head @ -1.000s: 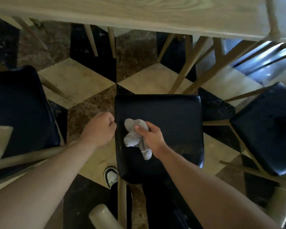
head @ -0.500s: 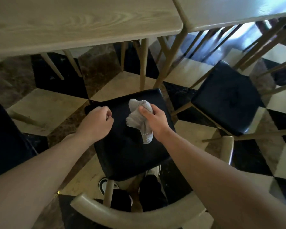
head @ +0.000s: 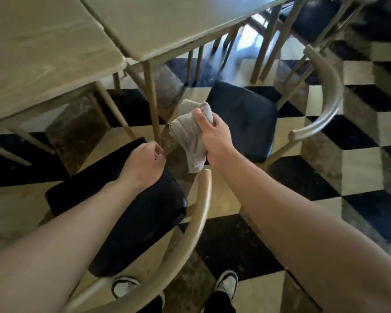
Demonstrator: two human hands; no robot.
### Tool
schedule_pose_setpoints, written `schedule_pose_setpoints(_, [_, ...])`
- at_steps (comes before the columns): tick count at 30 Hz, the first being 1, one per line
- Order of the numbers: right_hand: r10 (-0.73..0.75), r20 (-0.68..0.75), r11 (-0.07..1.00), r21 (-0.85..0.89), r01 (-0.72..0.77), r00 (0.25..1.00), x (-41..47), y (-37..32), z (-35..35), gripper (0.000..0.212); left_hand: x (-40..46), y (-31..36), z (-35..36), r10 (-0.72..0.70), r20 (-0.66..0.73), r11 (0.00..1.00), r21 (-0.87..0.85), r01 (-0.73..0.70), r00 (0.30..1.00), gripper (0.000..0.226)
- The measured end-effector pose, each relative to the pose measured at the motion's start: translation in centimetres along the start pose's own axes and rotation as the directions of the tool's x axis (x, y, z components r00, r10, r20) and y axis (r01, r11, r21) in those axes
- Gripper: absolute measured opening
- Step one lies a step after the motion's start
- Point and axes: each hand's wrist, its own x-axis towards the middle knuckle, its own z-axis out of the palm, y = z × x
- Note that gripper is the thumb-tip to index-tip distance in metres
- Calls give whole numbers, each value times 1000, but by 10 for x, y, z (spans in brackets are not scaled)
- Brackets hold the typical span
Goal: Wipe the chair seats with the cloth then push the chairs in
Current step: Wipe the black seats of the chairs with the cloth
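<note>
We look down on a checkered floor (head: pixel 359 163) of black, cream and brown tiles. Two pale wooden benches (head: pixel 43 53) stand edge to edge above the near chair (head: pixel 131 206), their thin legs coming down just beyond its far corner. The near chair has a dark padded seat and a curved wooden backrest on the side nearest us; our left forearm lies across the seat. A second chair (head: pixel 244 123) with the same dark seat stands beyond and to the right of the near chair, pulled out from the bench, its curved back on its right side. A third dark seat (head: pixel 312 16) sits farther off, beyond the second chair.

Our right hand (head: pixel 215 136) is clamped on a crumpled grey cloth (head: pixel 190 136), thumb pressed over its top, held in the air between the two chairs, off both seats. Our left hand (head: pixel 145 163) is curled into a loose fist over the near chair's far corner; we cannot tell whether it grips anything. Two sneakers (head: pixel 227 284) show on the floor below the near chair's backrest.
</note>
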Motion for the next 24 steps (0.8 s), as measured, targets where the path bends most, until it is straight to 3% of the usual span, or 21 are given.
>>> schedule_pose_setpoints(6, [-36,-162,999,-30,32,986,11,-31,-162,23,8,150,79,98,62,995,26,-99,993,5])
schedule_pose_setpoints(14, [-160,-216,980,-153,128,963,27,-64,-325,22,27,288,147,129,135,986,91,-142,982,11])
schedule_pose_setpoints(18, [-256,-144,930,-306,203,956,51,-73,-349,10,61,315,160,163,140,982,73,-174,977,5])
schedule_pose_setpoints(20, [-299,-57,880,-403,252,953,71,-69,-346,14,78,320,163,167,136,981,79,-178,977,4])
schedule_pose_setpoints(24, [-247,217,673,-663,328,944,107,-46,-334,26,113,317,169,83,147,986,134,-103,986,11])
